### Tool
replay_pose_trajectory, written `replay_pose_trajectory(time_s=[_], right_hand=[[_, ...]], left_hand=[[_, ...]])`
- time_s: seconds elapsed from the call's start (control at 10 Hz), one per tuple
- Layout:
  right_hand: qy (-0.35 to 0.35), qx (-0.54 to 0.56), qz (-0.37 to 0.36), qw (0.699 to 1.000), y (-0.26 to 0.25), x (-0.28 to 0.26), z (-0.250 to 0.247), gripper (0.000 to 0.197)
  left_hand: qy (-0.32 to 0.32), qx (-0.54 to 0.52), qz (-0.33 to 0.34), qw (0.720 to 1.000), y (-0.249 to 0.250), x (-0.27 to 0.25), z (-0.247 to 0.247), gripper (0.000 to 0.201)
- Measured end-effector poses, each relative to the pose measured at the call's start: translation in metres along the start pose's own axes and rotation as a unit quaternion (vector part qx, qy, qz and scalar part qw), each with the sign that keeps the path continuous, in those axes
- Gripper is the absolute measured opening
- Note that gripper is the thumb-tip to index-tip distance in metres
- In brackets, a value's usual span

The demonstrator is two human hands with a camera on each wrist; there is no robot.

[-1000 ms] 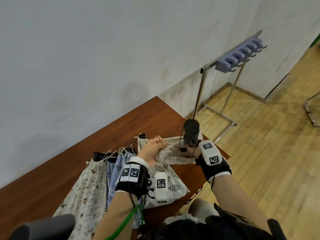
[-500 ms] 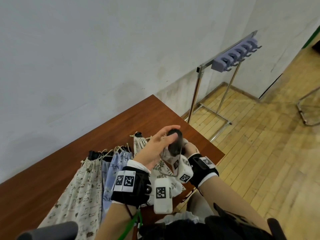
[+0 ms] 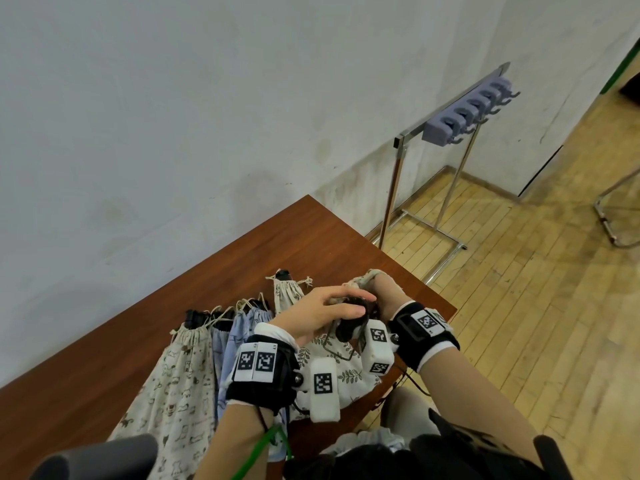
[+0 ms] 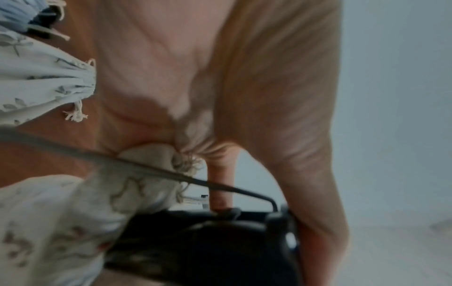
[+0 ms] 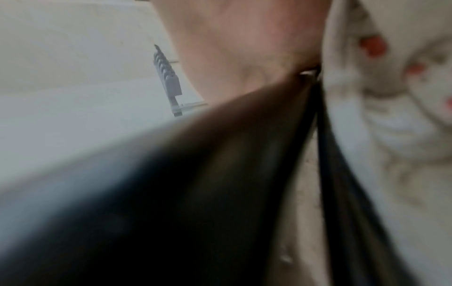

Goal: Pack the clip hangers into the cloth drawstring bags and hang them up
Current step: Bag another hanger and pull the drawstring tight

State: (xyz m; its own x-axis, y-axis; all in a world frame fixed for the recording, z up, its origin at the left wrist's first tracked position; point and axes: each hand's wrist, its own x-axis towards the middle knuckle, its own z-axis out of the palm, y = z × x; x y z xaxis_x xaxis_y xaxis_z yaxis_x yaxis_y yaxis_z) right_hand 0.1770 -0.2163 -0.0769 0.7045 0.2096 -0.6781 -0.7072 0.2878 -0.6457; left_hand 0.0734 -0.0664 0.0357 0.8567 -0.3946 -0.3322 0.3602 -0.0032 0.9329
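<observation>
Printed cloth drawstring bags (image 3: 180, 372) lie on a smooth, glossy wooden table (image 3: 86, 368) beside a shiny metal rack (image 3: 393, 199).

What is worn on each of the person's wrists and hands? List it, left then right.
Left hand: bare, with a black wrist strap over a white cuff, a white block bearing two black-and-white square code markers, a white camera module with another marker, and a green cable along the forearm. Right hand: bare, with the same black strap and white cuff, a marked white block, a marked white camera module and a thin black cable.
</observation>
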Motion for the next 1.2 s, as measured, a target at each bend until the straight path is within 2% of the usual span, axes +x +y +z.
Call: replay_pose_trajectory(time_s=[0.1, 0.2, 0.3, 0.5, 0.6, 0.7, 0.8, 0.9, 1.0, 1.1, 1.2], right_hand=[[-0.016, -0.111, 0.007, 0.994, -0.009, -0.023, 0.007, 0.009], [-0.041, -0.266, 0.01, 0.963, -0.003, -0.028, 0.013, 0.008], [-0.08, -0.305, 0.039, 0.948, -0.003, -0.03, 0.015, 0.014], [-0.01, -0.162, 0.064, 0.985, -0.015, -0.029, 0.001, 0.023], [-0.089, -0.152, 0.088, 0.98, -0.015, -0.036, 0.003, 0.028], [-0.111, -0.161, 0.067, 0.978, -0.024, -0.039, 0.009, 0.047], [-0.043, -0.256, 0.036, 0.965, -0.039, -0.044, 0.012, 0.041], [-0.079, -0.32, 0.048, 0.943, -0.061, -0.048, 0.013, 0.031], [-0.032, -0.339, 0.062, 0.938, -0.079, -0.046, 0.008, 0.032], [-0.004, -0.425, 0.067, 0.903, -0.077, -0.045, 0.009, 0.041], [0.014, -0.427, -0.015, 0.904, -0.062, -0.036, 0.013, 0.04]], left_hand=[[-0.001, 0.06, 0.007, 0.998, -0.003, 0.0, 0.0, 0.024], [-0.04, 0.11, 0.006, 0.993, -0.005, -0.006, -0.003, 0.023], [-0.07, 0.148, 0.005, 0.987, -0.012, -0.012, -0.013, 0.028], [-0.051, 0.082, 0.012, 0.995, -0.024, -0.025, -0.031, 0.037], [-0.039, 0.075, 0.01, 0.996, -0.027, -0.027, -0.035, 0.036], [0.001, 0.02, 0.008, 1.0, -0.024, -0.027, -0.036, 0.032], [0.095, -0.013, 0.022, 0.995, -0.018, -0.019, -0.042, 0.038], [0.221, -0.005, 0.03, 0.975, -0.008, 0.0, -0.053, 0.045], [0.27, -0.025, 0.003, 0.963, 0.006, 0.022, -0.069, 0.064], [0.255, -0.007, -0.022, 0.967, 0.016, 0.042, -0.082, 0.073], [0.233, -0.026, -0.037, 0.971, 0.033, 0.051, -0.081, 0.063]])
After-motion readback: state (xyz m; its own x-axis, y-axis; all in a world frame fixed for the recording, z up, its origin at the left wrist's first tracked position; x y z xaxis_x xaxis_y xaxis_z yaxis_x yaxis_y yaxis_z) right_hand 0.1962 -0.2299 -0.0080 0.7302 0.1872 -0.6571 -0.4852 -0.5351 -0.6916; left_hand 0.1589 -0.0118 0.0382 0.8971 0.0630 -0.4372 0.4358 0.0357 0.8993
